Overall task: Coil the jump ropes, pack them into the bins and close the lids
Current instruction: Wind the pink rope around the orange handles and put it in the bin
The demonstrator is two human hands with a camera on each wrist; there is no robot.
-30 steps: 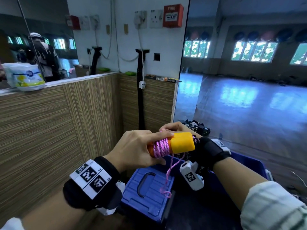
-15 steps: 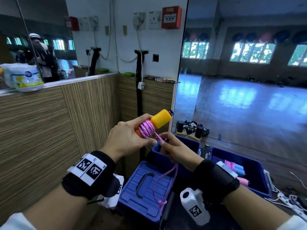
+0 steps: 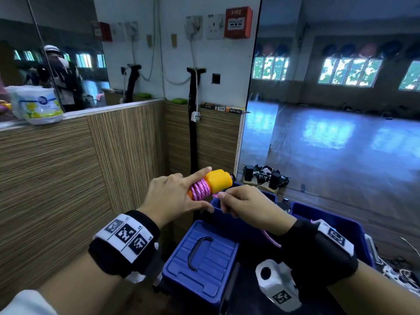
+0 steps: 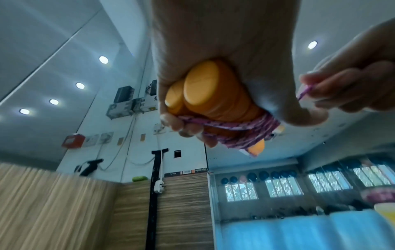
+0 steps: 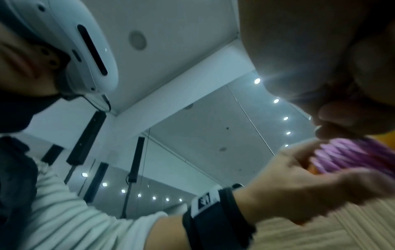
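My left hand (image 3: 175,196) grips the two orange jump-rope handles (image 3: 219,180) held side by side, with pink cord (image 3: 200,189) wound round them. In the left wrist view the handles (image 4: 205,94) sit in my palm and the cord (image 4: 252,133) crosses under my fingertips. Just right of the handles, my right hand (image 3: 245,203) pinches the loose pink cord end (image 4: 304,92); more cord (image 3: 271,238) trails down under that wrist. Both hands hover above the blue bins. A shut blue lid (image 3: 200,258) with a black handle lies below. An open bin (image 3: 334,226) is at the right.
A wood-panelled wall (image 3: 68,169) with a ledge runs along the left; a white wipes pack (image 3: 36,104) sits on it. A black post (image 3: 193,133) stands in the corner. Black gear and cables (image 3: 266,177) lie on the floor beyond the bins.
The handles tipped from level to pointing up and right. My right hand came out from behind them to the front, dropped below, then rose again to pinch the cord beside them.
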